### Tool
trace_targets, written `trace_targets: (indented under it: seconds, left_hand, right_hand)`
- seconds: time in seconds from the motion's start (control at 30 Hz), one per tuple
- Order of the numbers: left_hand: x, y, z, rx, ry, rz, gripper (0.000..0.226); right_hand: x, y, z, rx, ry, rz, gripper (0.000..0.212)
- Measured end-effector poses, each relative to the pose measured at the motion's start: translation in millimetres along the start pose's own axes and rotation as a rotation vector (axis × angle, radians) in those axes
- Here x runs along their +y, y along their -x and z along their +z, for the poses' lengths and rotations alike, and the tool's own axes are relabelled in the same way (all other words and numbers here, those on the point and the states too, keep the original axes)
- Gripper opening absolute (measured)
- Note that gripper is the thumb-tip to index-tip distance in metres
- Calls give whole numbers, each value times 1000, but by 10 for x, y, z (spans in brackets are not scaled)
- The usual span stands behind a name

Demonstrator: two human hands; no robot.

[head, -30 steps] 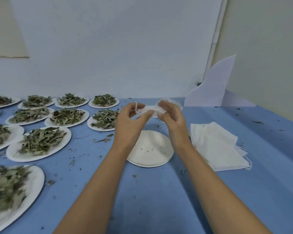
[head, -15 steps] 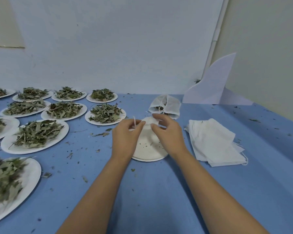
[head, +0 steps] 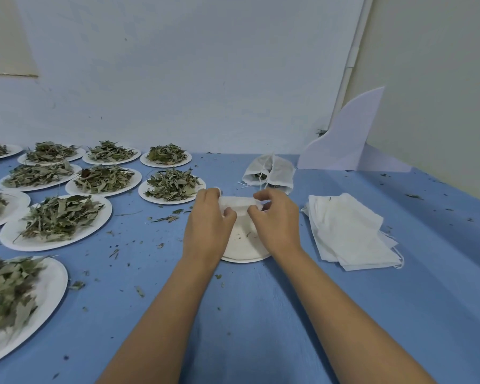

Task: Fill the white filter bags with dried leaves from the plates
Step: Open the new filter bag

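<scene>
The counter (head: 261, 328) was the biggest thing we saw, a matte blue surface running back to a pale wall (head: 191, 79). On its left side stood round white paper plates (head: 11, 239), each heaped with dried leaves (head: 61, 214), long, narrow and grey-green. The nearest plate and those at the far left were cut off by the frame edge. A smooth white board (head: 347, 139) with a curved edge stood upright at the back right.

To the right of the hands lay a stack of flat filter bags (head: 349, 234), thin, soft white squares, slightly fanned, with fine strings trailing at the near right corner. Behind the hands lay filled bags (head: 275, 173), puckered at the neck, with dark leaf showing faintly through the fabric.

A shallow plate (head: 244, 250) carrying a few specks sat under the hands, half hidden by them. The left grip (head: 208, 228) and right grip (head: 275, 220) each pinched the top edge of one filter bag (head: 237, 203) between thumb and curled fingers, holding it over the far part of that plate, its hem stretched between them. The fingers hid much of the bag, so we could not tell whether its mouth was open.

Leaf crumbs (head: 164, 218) dotted the counter between the plates.
</scene>
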State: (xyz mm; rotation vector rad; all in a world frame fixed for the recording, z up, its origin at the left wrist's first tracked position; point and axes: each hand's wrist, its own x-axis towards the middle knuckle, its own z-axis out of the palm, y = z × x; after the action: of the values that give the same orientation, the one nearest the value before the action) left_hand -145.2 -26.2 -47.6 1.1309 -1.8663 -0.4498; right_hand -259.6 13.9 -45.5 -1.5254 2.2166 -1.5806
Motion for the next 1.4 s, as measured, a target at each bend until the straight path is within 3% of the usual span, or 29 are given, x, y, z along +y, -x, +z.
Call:
trace_targets:
  seconds: [0.1, 0.27, 0.37, 0.5, 0.6, 0.77, 0.87, 0.93, 1.03, 1.2, 1.3, 1.4]
  left_hand:
    - [-2, -7, -24, 66, -56, -38, 50]
    - [32, 26, -44, 300, -133, 8, 87]
    - [62, 37, -54, 334, -243, 111, 70]
    - [39, 37, -47, 229, -390, 187, 23]
    - [42, 28, -31, 148, -213, 20, 25]
    - [145, -94, -59, 48, 458, -333, 14]
    - [229, -121, -131, -187, 924, -609, 11]
    - [244, -122, -152, -356, 1122, -655, 5]
    - [222, -131, -170, -503, 1114, -613, 16]
    - [186, -181, -182, -319, 805, -558, 30]
    - [140, -202, -217, -233, 921, -604, 26]
    - [157, -205, -231, -261, 1057, -648, 25]
  right_hand:
    - [15, 1, -6, 14, 41, 10, 32]
    - [4, 9, -19, 87, 27, 36, 26]
    - [-30, 2, -11, 94, 32, 37, 22]
    - [-34, -6, -23, 92, 9, 75, 15]
    - [-28, -11, -25, 85, -40, 94, 11]
    - [6, -12, -12, 67, -45, 50, 11]
    - [17, -22, -56, 68, -109, 63, 11]
    - [-1, -51, -97, 69, -202, 116, 8]
    - [-36, -94, -156, -5, -363, 275, 14]
    - [-137, -105, -193, -387, -944, 525, 13]
    - [-191, -99, -190, -553, -1008, 585, 20]
    - [-227, -84, -179, -612, -941, 583, 19]
